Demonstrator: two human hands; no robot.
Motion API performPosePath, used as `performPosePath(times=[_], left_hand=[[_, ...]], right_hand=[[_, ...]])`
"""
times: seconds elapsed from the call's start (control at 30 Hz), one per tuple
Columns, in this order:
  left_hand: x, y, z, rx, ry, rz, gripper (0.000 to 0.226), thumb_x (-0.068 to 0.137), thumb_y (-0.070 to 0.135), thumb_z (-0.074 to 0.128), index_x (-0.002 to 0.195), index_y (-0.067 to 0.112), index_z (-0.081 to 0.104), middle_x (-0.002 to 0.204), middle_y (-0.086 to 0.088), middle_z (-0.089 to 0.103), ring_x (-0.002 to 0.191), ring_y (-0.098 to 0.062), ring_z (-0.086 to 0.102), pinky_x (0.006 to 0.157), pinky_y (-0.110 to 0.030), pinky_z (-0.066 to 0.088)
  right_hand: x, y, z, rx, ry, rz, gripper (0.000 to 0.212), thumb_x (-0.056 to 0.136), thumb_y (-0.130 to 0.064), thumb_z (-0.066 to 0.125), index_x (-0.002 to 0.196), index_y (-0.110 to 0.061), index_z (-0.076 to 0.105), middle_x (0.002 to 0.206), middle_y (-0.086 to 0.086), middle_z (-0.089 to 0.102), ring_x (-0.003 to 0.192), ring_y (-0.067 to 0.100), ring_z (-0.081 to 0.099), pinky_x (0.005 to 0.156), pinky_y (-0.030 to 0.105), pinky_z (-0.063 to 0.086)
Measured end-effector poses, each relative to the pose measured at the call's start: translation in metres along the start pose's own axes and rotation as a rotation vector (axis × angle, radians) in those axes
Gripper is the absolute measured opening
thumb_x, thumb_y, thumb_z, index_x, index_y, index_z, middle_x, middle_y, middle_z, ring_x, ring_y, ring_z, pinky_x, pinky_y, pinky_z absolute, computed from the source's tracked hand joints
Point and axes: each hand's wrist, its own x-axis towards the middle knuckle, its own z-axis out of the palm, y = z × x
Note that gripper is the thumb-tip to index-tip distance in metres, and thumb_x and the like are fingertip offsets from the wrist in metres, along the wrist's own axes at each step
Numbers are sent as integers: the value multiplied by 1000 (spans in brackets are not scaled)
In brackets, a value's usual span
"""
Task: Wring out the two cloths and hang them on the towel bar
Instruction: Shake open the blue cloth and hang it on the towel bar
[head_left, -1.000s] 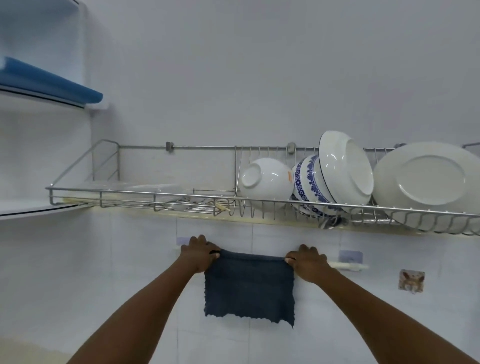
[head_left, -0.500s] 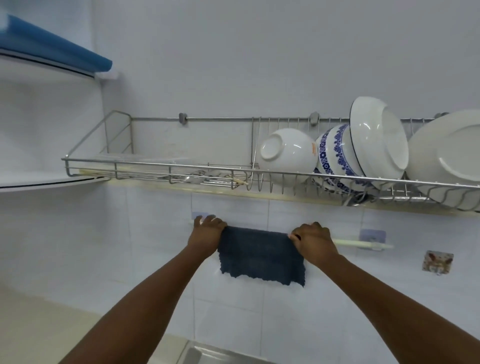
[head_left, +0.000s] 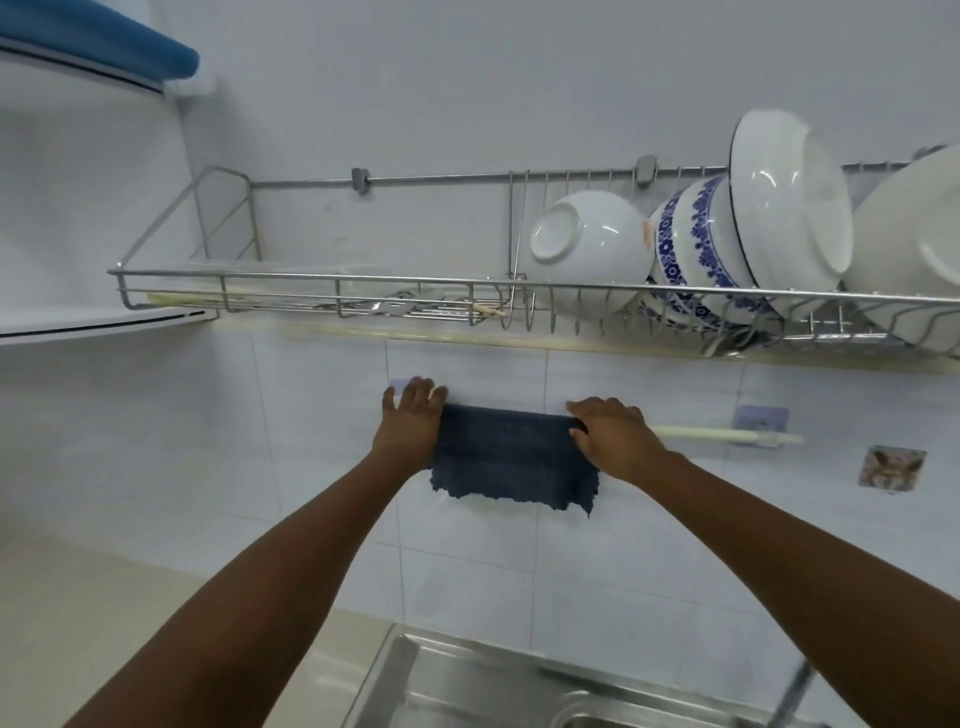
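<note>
— What is seen at the wall?
— A dark blue cloth (head_left: 511, 457) is draped over the white bar (head_left: 722, 434), below the dish rack (head_left: 519, 291).
— How are the hands placed?
— The left hand (head_left: 410, 418) is laid flat at the cloth's left edge, fingers spread and open. The cloth's upper right corner is pinched by the right hand (head_left: 610, 434).
— And the surroundings?
— White and blue-patterned bowls (head_left: 691, 244) are stacked in the rack; a steel sink (head_left: 467, 686) is visible beneath. Only one cloth is shown.
</note>
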Motion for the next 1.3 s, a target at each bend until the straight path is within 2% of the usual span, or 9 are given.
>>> performPosePath(times=[0.13, 0.27, 0.4, 0.63, 0.77, 0.9, 0.97, 1.1, 1.3], left_hand=[[-10, 1, 11, 35, 32, -11, 73, 82, 32, 71, 140, 11, 33, 147, -12, 40, 135, -29, 38, 116, -48, 20], [-12, -6, 6, 71, -83, -47, 84, 84, 24, 69, 148, 12, 17, 155, -10, 25, 144, -28, 23, 118, -54, 11], [-9, -4, 0, 158, -87, -56, 89, 88, 23, 65, 151, 10, 3, 158, -12, 19, 148, -34, 9, 115, -61, -1], [-18, -2, 6, 202, -62, -106, 84, 89, 32, 63, 150, 11, 10, 160, -13, 17, 148, -39, 5, 115, -63, -1], [-27, 22, 2, 2, -29, -177, 96, 82, 32, 71, 151, 13, 7, 161, -12, 9, 148, -37, 4, 115, -60, 8], [-45, 65, 6, -458, 108, -109, 72, 86, 27, 66, 146, 18, 29, 146, -8, 45, 135, -28, 42, 111, -47, 35], [-65, 91, -3, -713, 70, -66, 70, 87, 26, 66, 147, 17, 30, 144, -5, 47, 131, -24, 46, 111, -32, 35], [-107, 144, -17, -810, -9, 3, 61, 92, 32, 59, 145, 18, 33, 150, -1, 39, 137, -19, 37, 106, -20, 26], [-158, 220, 2, -894, -202, 52, 55, 93, 38, 56, 143, 24, 36, 149, 5, 40, 134, -13, 42, 112, -30, 35]], right_hand=[[-6, 1, 13, -39, 64, -36, 37, 92, -30, 51, 127, -17, 48, 126, 7, 50, 108, 25, 51, 96, 38, 45], [-8, 0, 17, -54, 38, -64, 47, 89, -34, 53, 132, -17, 42, 128, 7, 47, 110, 25, 51, 97, 39, 45], [-14, -1, 18, 12, 129, -54, 38, 89, -25, 53, 126, -16, 47, 125, 7, 50, 108, 25, 53, 96, 37, 46], [-21, 9, 22, 12, 94, -114, 53, 84, -19, 60, 134, -15, 40, 128, 4, 49, 108, 23, 53, 98, 31, 47], [-28, 10, 17, 118, 83, -62, 50, 86, -16, 56, 134, -17, 41, 134, 2, 48, 113, 23, 52, 99, 32, 44], [-61, 11, 14, 202, 130, -43, 47, 90, -18, 55, 135, -16, 43, 139, 3, 45, 123, 23, 47, 101, 37, 38], [-82, 16, 15, 278, 154, -26, 45, 89, -18, 56, 132, -15, 44, 136, 4, 47, 122, 24, 48, 99, 38, 39], [-126, 37, 28, 361, 161, 28, 50, 89, -18, 56, 136, -18, 40, 140, 1, 41, 127, 18, 43, 104, 36, 34], [-220, 82, 60, 490, 140, 143, 48, 86, -17, 61, 131, -19, 45, 134, 1, 46, 123, 16, 49, 105, 42, 41]])
